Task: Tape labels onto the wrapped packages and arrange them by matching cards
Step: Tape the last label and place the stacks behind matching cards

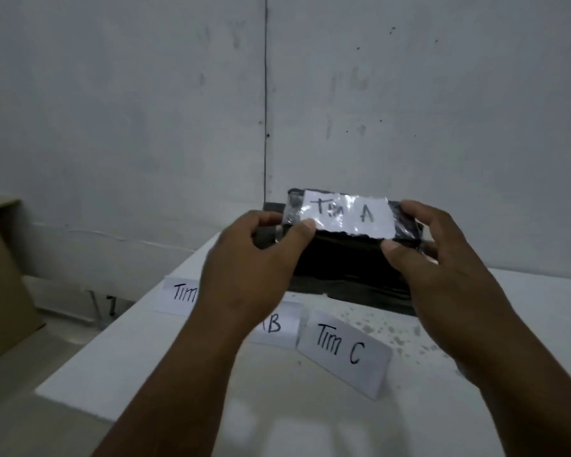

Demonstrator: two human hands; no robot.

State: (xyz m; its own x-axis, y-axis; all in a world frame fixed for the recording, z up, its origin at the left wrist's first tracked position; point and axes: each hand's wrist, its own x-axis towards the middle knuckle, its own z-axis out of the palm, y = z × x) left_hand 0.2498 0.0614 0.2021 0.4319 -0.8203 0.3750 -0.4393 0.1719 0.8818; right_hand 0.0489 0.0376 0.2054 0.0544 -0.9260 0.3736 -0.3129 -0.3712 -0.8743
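Note:
A black wrapped package (343, 255) is held up above the white table (178, 374), its top bearing a white paper label (346, 214) that reads "Tim A" under shiny tape. My left hand (254, 268) grips the package's left end, thumb on the label's corner. My right hand (442, 258) grips the right end, thumb at the label's lower right corner. On the table stand three folded white cards: a "Tim" card (178, 295) partly hidden by my left arm, a card showing "B" (277, 324), and "Tim C" (343, 351).
Another dark wrapped package (360, 298) lies on the table under the held one. A brown cardboard box (0, 275) stands at the left, off the table. A grey wall with a vertical seam rises close behind the table.

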